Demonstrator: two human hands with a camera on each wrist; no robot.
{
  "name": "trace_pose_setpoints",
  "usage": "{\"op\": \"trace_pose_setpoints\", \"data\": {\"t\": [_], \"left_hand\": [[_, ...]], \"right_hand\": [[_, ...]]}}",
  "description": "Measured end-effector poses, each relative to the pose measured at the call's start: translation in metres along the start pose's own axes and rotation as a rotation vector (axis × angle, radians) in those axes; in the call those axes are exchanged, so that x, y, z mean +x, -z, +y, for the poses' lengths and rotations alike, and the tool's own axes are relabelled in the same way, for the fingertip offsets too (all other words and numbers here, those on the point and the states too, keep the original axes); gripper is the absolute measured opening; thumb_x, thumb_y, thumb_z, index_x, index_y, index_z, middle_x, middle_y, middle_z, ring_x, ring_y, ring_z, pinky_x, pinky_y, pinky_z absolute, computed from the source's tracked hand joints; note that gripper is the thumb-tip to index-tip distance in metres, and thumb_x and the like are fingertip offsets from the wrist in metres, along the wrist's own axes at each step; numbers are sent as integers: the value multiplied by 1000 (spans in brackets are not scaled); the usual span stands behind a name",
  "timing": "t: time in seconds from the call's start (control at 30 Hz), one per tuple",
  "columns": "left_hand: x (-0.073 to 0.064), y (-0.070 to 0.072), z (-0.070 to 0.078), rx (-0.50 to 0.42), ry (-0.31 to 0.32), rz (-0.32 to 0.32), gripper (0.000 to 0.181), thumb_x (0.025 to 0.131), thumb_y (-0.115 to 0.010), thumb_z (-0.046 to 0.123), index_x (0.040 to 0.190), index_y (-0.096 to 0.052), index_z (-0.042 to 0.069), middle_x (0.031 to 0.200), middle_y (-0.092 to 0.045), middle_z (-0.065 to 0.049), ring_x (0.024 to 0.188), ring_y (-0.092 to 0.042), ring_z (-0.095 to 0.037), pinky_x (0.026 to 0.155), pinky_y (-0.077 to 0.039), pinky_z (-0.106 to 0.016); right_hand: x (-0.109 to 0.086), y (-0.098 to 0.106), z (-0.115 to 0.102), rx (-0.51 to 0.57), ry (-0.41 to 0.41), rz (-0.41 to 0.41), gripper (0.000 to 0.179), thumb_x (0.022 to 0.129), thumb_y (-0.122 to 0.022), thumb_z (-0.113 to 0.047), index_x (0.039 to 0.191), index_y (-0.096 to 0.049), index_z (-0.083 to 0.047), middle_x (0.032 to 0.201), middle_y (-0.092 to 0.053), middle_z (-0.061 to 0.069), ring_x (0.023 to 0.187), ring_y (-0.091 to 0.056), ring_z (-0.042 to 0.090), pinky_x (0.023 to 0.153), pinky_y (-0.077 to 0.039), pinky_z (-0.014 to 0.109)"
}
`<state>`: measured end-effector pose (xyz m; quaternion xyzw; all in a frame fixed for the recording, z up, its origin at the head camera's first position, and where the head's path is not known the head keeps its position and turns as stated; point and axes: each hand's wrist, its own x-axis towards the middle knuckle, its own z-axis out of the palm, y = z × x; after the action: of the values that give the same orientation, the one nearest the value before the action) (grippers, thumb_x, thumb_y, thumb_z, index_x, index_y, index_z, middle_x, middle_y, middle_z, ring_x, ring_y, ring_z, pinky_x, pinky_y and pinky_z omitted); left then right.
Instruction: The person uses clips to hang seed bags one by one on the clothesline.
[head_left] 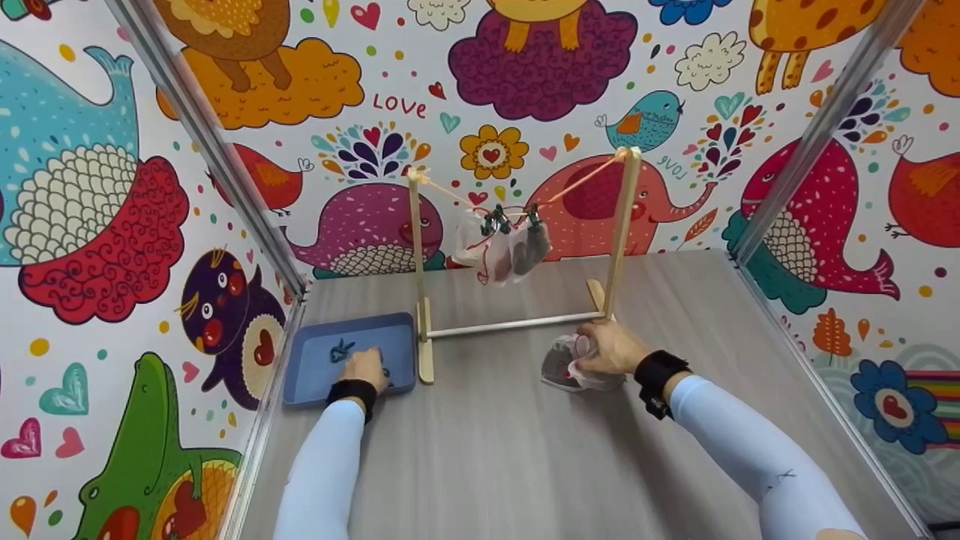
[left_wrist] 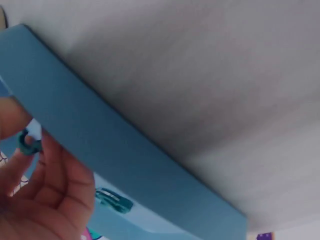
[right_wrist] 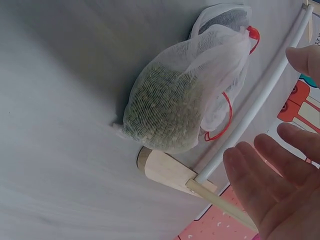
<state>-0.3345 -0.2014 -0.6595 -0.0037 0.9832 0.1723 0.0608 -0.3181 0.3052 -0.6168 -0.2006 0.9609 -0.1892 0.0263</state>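
Note:
My left hand (head_left: 365, 367) reaches into the blue tray (head_left: 298, 375). In the left wrist view its thumb and fingers pinch a small teal clip (left_wrist: 29, 143), partly hidden by the fingers; another clip (left_wrist: 114, 200) lies beside it in the tray. At the foot of the wooden rack, my right hand (head_left: 616, 348) is over two white mesh bags with red drawstrings. The right wrist view shows its fingers spread beside the bags, holding nothing. The nearer mesh bag (right_wrist: 165, 105) has greenish-grey grains inside; a darker-filled bag (right_wrist: 226, 20) lies behind it.
The wooden rack's post (head_left: 619, 232) and white bottom bar (head_left: 517, 324) stand just beyond my right hand. From its sagging cord (head_left: 577, 182), several filled mesh bags (head_left: 499, 259) hang by dark clips (head_left: 495, 220). More clips (head_left: 341, 349) lie in the tray. Patterned panels enclose the table.

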Motion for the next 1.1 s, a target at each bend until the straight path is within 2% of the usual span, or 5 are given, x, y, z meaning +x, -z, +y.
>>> {"op": "trace_pose_setpoints", "data": {"t": [0.2, 0.53, 0.7, 0.9, 1.1], "left_hand": [[0, 9, 11, -43, -42, 38, 21, 102, -77, 11, 116, -83, -3, 114, -83, -26, 105, -81, -45, 90, -67, -58], [-9, 26, 74, -211, -176, 43, 26, 105, -76, 14, 127, -81, 1, 115, -85, -20, 100, -82, -36, 89, -67, -52], [-12, 20, 122, -393, -254, -27, 32, 102, -76, 10, 131, -77, -4, 112, -84, -21, 92, -82, -32, 85, -68, -45], [-12, 10, 191, -579, -336, -178, 33, 101, -73, 10, 131, -75, -3, 114, -85, -21, 85, -82, -21, 77, -67, -30], [-12, 5, 220, -769, -340, -226, 21, 103, -70, 4, 121, -75, -5, 100, -85, -22, 64, -71, -6, 63, -62, -22]], "right_hand": [[3, 4, -6, 30, -27, -34, 59, 88, -89, -31, 136, -74, 0, 129, -81, 24, 114, -79, 40, 100, -64, 62], [13, 10, -33, 68, 56, -1, 47, 98, -85, -31, 132, -79, 0, 120, -84, 20, 106, -81, 37, 89, -68, 54], [21, 6, -57, 82, 132, 30, 48, 97, -86, -36, 133, -79, -4, 120, -85, 17, 106, -82, 31, 91, -68, 51], [29, 0, -77, 26, 275, 50, 70, 98, -87, -39, 152, -65, 0, 129, -83, 19, 104, -83, 33, 88, -69, 49], [29, -1, -80, -27, 336, 125, 40, 101, -83, -26, 131, -77, -1, 114, -85, 17, 91, -83, 31, 80, -69, 46]]}}
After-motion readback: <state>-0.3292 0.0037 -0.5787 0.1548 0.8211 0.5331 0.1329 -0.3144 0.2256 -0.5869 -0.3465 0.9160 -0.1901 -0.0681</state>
